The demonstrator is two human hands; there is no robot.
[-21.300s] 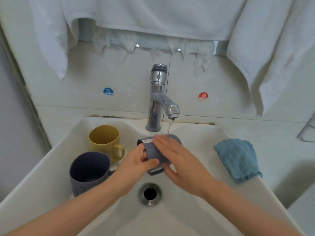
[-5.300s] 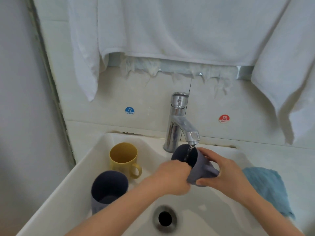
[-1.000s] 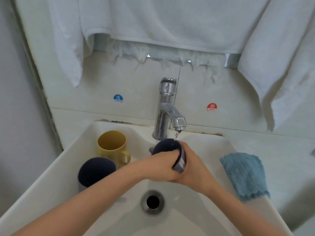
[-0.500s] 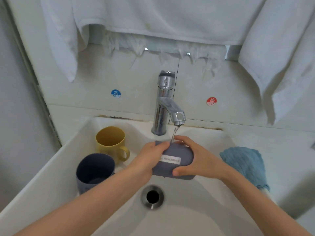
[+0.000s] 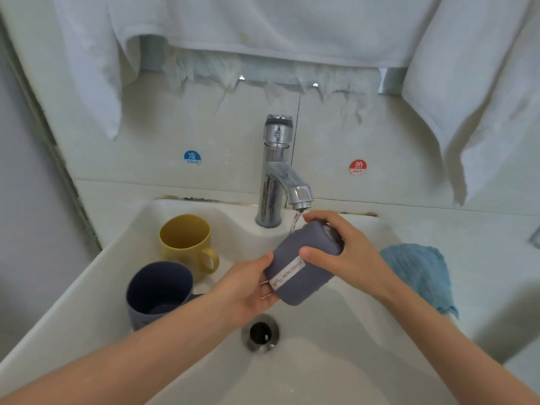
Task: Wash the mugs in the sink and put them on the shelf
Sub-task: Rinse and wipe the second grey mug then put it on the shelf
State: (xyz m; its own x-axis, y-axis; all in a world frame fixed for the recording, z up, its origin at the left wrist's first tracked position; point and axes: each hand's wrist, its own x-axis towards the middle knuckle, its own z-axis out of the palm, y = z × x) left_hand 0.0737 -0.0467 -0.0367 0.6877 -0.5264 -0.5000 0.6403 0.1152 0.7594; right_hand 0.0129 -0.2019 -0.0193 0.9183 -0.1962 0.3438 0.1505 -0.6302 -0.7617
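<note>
White towels (image 5: 263,24) hang across the wall above. Below them the sink (image 5: 87,287) is set into a pale counter (image 5: 482,229), with the tap (image 5: 277,176) at the middle of its back edge and running a thin stream (image 5: 295,222). A blue cloth (image 5: 418,273) lies on the counter at the sink's right edge.

Two mugs stand upright along the sink's left wall. The yellow mug (image 5: 184,244) is in the back left corner and looks empty. The dark mug (image 5: 157,290) is just in front of it and seems to hold a little water.

The grey mug (image 5: 304,267), the one being washed, is held on its side over the middle of the sink, above the drain (image 5: 261,333). Its long axis runs from near-left up to far-right, the high end just under the spout, where the stream strikes its side. Its mouth is not visible, so I cannot tell which end is open.

The left hand (image 5: 242,290) grasps the low end with its fingers wrapped underneath. The right hand (image 5: 350,252) grasps the high end, thumb on the side and fingers curled over the top, and it is the one nearer the tap.

This looks like rinsing the outside. Probably the mug next needs rolling about that axis between both hands. No shelf is in view.
</note>
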